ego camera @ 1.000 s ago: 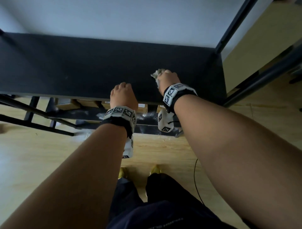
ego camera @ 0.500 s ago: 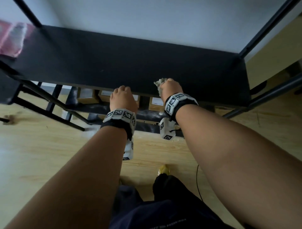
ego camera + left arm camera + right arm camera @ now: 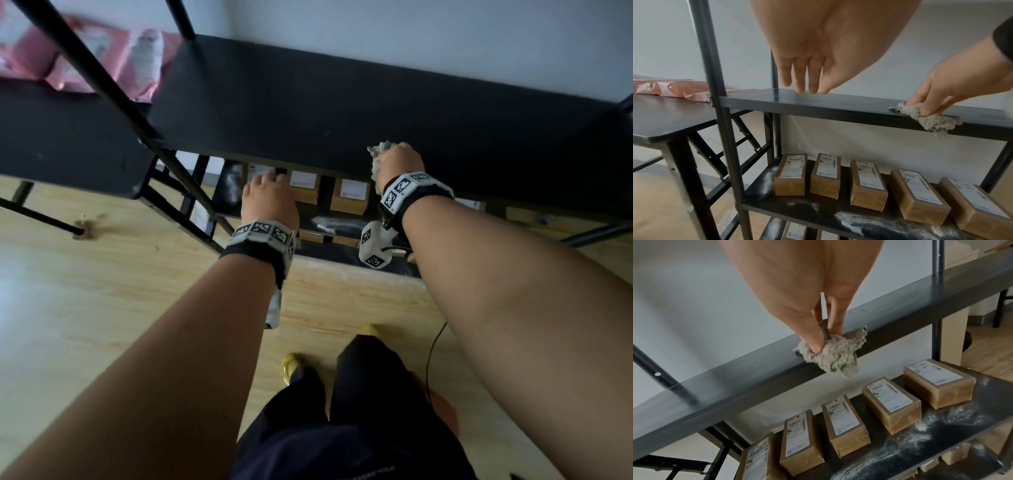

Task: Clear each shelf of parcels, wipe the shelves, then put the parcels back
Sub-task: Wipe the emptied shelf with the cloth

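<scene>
The black shelf board (image 3: 342,113) in front of me carries no parcels. My right hand (image 3: 399,164) pinches a crumpled grey rag (image 3: 834,352) and holds it on the board's front edge (image 3: 859,112), the rag (image 3: 929,116) hanging partly over it. My left hand (image 3: 267,202) hangs with straight relaxed fingers (image 3: 803,81) just in front of that edge, holding nothing. One level down, several brown boxed parcels (image 3: 826,175) with white labels stand in a row on a shelf (image 3: 941,434) dusted with white powder.
A black table (image 3: 68,144) stands left of the rack, with pink mailer bags (image 3: 89,58) on it. Black uprights (image 3: 715,97) frame the shelves. More boxes (image 3: 795,233) lie on a lower level. Below me is a light wood floor (image 3: 102,291).
The head view swung left, bringing the side table and pink bags into sight. My left hand came off the shelf top and now hangs in front of its edge. The right hand keeps the rag.
</scene>
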The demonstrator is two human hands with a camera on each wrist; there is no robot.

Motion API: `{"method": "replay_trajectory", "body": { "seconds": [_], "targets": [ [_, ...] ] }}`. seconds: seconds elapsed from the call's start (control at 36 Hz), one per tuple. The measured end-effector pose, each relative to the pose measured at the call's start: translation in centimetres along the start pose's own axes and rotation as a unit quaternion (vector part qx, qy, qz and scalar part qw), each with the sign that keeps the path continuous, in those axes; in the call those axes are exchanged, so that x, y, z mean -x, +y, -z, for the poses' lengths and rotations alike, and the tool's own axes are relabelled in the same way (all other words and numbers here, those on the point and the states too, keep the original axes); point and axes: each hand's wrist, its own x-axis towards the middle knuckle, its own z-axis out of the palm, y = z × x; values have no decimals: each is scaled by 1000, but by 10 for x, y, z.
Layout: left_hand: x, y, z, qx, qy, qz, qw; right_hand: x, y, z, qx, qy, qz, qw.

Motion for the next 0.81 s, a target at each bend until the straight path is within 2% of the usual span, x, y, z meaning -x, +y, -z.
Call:
{"method": "replay_trajectory", "body": {
  "seconds": [0.11,0.25,0.44,0.64,0.81],
  "targets": [
    [-3,-26,4,7,-12,6,1000,4,-28,-11,6,5,-13,1000],
    [-19,-44,11,17,1,25,1000,-1,-63,-19,24,18,24,999],
    [-44,-81,19,24,22,56,998,-7,-129,-39,19,-31,81,996],
    [-65,-111,34,31,44,105,993,1,-183,-62,12,-45,152,987],
    [-70,-138,38,41,60,133,988,8,-224,-84,-4,-70,155,985]
  ]
}}
